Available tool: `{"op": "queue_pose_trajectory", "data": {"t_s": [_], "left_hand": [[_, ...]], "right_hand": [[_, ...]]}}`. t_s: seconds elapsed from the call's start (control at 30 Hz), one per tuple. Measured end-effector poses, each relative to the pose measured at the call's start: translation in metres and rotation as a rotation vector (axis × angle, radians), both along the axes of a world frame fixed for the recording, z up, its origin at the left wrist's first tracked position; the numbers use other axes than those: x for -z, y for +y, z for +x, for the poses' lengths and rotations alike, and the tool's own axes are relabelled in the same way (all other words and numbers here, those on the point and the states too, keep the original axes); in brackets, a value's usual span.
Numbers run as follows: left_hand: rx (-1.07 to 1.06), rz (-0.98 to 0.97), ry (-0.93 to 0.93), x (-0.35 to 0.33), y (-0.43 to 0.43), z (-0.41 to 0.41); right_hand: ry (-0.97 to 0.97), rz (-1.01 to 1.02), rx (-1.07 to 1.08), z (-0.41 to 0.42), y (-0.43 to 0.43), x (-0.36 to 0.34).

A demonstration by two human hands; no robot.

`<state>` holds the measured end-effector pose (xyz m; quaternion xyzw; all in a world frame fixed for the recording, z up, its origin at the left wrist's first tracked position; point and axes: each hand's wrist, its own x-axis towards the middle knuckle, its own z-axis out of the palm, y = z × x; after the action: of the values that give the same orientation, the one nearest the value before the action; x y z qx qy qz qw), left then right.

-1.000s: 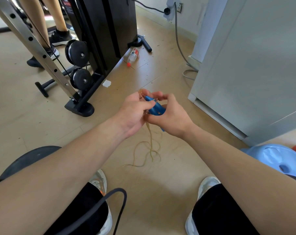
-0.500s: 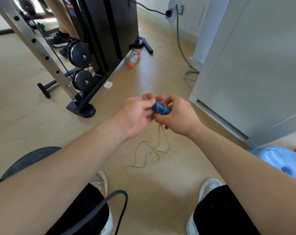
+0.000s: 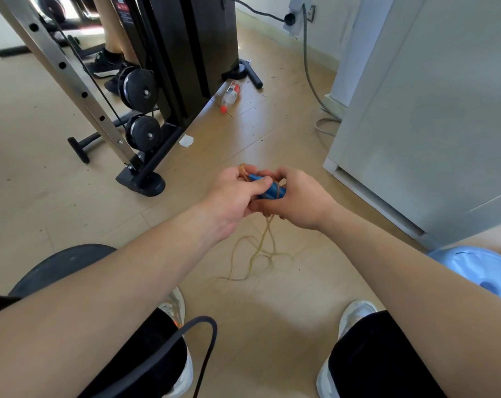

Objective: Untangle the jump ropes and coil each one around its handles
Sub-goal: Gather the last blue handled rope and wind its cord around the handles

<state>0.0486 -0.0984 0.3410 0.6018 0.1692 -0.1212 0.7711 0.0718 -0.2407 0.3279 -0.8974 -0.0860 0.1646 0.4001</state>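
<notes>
Blue jump rope handles (image 3: pixel 273 191) are held together between both hands at mid-frame. My left hand (image 3: pixel 232 196) grips their left end, thumb on top. My right hand (image 3: pixel 298 198) closes on their right end. A thin tan rope (image 3: pixel 265 245) is wound a few turns around the handles, hangs down between my hands and lies in loose loops on the wooden floor. A small bend of the rope (image 3: pixel 243 169) sticks up above my left fingers. A black cord (image 3: pixel 206 337) curves over my left knee at the bottom.
A black weight machine (image 3: pixel 186 61) with a slanted steel post (image 3: pixel 68 79) stands at the far left. White cabinet (image 3: pixel 421 110) on the right. A plastic bottle (image 3: pixel 230 96) and grey cable (image 3: pixel 312 81) lie beyond. Blue dome (image 3: pixel 479 271) at right; black disc (image 3: pixel 59 265) at left. Another person's legs (image 3: pixel 111 50) behind the machine.
The handles have turned between my hands and the rope now shows wound around them. The loose loops on the floor have shifted slightly. The person behind the machine has stepped.
</notes>
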Motion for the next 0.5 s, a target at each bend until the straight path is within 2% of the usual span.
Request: {"op": "queue_pose_trajectory", "data": {"t_s": [0.2,0.27,0.4,0.5], "left_hand": [[-0.01,0.001,-0.01,0.004,0.001,0.0],[-0.034,0.02,-0.018,0.006,0.004,0.004],[-0.092,0.043,-0.03,0.008,0.01,0.013],[-0.08,0.077,-0.063,0.008,0.009,0.014]], "right_hand": [[0.08,0.01,-0.062,0.001,-0.004,-0.005],[0.118,0.105,-0.063,0.0,-0.005,-0.006],[0.19,0.391,0.084,0.001,-0.006,-0.014],[0.188,0.403,0.068,0.001,-0.009,-0.017]]}}
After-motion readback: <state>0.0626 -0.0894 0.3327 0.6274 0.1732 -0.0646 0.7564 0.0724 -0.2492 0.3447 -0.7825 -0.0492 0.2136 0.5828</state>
